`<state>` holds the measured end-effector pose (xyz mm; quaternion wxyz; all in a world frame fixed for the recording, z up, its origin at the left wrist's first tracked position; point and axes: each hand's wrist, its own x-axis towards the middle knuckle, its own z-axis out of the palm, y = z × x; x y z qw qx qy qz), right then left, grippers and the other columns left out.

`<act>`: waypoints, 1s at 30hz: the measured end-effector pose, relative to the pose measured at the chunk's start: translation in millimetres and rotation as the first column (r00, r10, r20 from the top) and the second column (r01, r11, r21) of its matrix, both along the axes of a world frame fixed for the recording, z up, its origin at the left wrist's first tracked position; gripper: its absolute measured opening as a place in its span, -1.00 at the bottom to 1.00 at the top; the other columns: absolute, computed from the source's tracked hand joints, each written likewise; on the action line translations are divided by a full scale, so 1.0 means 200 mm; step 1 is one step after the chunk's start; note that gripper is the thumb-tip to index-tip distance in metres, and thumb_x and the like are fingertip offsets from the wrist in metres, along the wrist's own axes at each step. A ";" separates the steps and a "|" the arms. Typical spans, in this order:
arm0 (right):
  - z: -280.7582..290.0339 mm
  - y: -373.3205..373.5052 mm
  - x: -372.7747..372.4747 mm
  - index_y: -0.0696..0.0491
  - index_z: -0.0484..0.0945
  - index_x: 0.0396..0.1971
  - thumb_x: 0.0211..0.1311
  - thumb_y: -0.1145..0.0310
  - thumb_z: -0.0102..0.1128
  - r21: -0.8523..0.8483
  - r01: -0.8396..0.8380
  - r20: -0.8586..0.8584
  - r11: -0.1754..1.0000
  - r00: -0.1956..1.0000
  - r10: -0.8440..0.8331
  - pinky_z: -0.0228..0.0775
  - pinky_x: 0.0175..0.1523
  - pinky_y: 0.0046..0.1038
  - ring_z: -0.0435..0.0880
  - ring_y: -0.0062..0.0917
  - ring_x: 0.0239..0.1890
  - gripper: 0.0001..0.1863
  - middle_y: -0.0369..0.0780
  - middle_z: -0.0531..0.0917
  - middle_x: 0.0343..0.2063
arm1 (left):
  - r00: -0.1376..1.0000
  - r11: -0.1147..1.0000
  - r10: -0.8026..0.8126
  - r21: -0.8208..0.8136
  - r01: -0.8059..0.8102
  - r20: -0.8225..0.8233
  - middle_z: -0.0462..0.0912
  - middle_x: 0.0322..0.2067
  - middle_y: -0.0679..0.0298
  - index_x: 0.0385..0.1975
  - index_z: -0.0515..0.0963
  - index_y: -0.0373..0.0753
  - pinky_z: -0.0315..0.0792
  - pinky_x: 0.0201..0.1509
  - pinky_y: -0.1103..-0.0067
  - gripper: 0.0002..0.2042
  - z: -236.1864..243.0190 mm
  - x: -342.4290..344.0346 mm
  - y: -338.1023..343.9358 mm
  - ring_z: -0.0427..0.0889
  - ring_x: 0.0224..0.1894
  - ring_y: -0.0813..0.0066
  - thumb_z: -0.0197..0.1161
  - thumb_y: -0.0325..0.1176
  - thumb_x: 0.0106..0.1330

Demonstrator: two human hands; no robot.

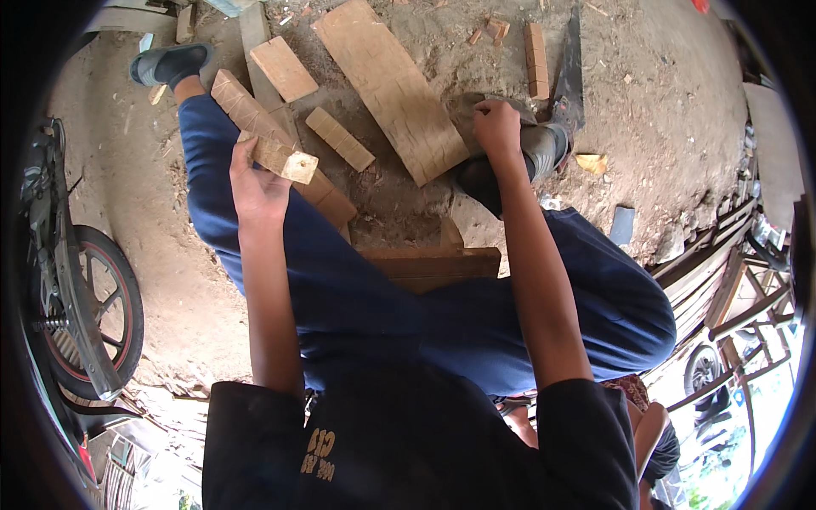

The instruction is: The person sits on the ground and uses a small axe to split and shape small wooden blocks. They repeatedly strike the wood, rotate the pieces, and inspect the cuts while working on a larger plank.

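Observation:
My left hand [260, 189] grips a short squared wooden block [279, 160], its pale cut end turned toward me, above my left leg. Beneath it lies a longer wooden beam [242, 102] with lines across it. My right hand [499, 132] is closed, fingers pressed together, above my right shoe; whatever it holds, if anything, I cannot make out. Left of that hand, a wide plank [382, 85] lies on the ground. Between the plank and the beam rests a small block marked with crosswise lines [340, 138].
A plain short board [284, 68] and another lined block [536, 61] lie farther off. Beside the latter is a long dark blade-like tool [570, 68]. A wooden piece [433, 265] sits between my legs. A motorcycle wheel [102, 310] stands at left; a person's arm [650, 433] shows lower right.

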<state>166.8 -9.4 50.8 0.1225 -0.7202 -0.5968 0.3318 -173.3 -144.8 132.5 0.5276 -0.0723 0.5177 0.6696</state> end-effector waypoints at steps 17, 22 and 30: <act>-0.36 0.19 -0.05 -0.03 0.72 -0.19 0.22 0.27 0.19 -0.039 -0.608 0.408 0.793 0.715 0.568 0.57 -0.01 -0.14 0.72 -0.12 -0.11 -0.77 -0.08 0.71 -0.19 | 0.981 0.960 -0.181 -0.203 0.191 0.070 0.49 -0.14 0.18 0.00 0.46 -0.24 0.51 -0.14 0.38 -0.63 -0.13 0.18 0.26 0.53 -0.16 0.34 0.39 -0.24 0.31; -0.33 0.20 -0.11 0.06 0.70 -0.27 0.21 0.32 0.16 -0.013 -0.526 0.369 0.850 0.788 0.493 0.57 0.00 -0.13 0.72 -0.09 -0.11 -0.80 -0.06 0.72 -0.21 | 0.915 0.865 -0.391 -0.376 0.331 -0.095 0.54 -0.13 0.16 -0.01 0.50 -0.27 0.58 -0.19 0.38 -0.61 -0.21 0.24 0.49 0.54 -0.22 0.35 0.40 -0.20 0.30; -0.33 0.17 -0.11 0.07 0.75 -0.39 0.23 0.46 0.11 -0.060 -0.577 0.464 0.815 0.707 0.534 0.66 -0.10 -0.21 0.79 -0.15 -0.19 -0.80 -0.05 0.76 -0.29 | 0.740 0.756 -0.625 -0.431 0.493 -0.251 0.56 -0.01 0.03 0.11 0.43 -0.46 0.75 -0.23 0.43 -0.46 -0.36 0.29 0.77 0.68 -0.16 0.24 0.43 -0.24 0.26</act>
